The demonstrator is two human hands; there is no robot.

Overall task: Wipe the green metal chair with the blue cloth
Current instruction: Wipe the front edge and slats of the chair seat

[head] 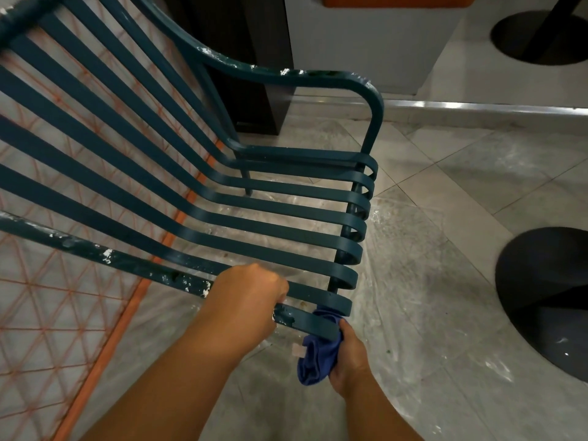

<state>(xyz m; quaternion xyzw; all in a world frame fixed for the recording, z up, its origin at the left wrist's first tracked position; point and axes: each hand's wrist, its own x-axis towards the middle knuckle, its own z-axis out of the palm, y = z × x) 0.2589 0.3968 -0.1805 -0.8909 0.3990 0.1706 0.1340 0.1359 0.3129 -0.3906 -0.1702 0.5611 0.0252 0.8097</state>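
Observation:
A dark green metal chair (pixel 197 173) made of long curved slats fills the left and middle of the head view; white paint flecks speckle its armrests. My left hand (pixel 251 294) grips the near armrest rail, fingers curled round it. Just to the right, my right hand (pixel 348 358) holds a bunched blue cloth (pixel 316 358) and presses it against the front end of that same rail, under the curled slat tips. Part of the cloth hangs below the rail.
Clear plastic sheeting covers the grey tiled floor (pixel 445 313) under the chair. An orange mesh (pixel 47 313) lies at the left. Two round black table bases (pixel 547 297) sit at the right. A dark pillar (pixel 241 58) and a grey counter stand behind.

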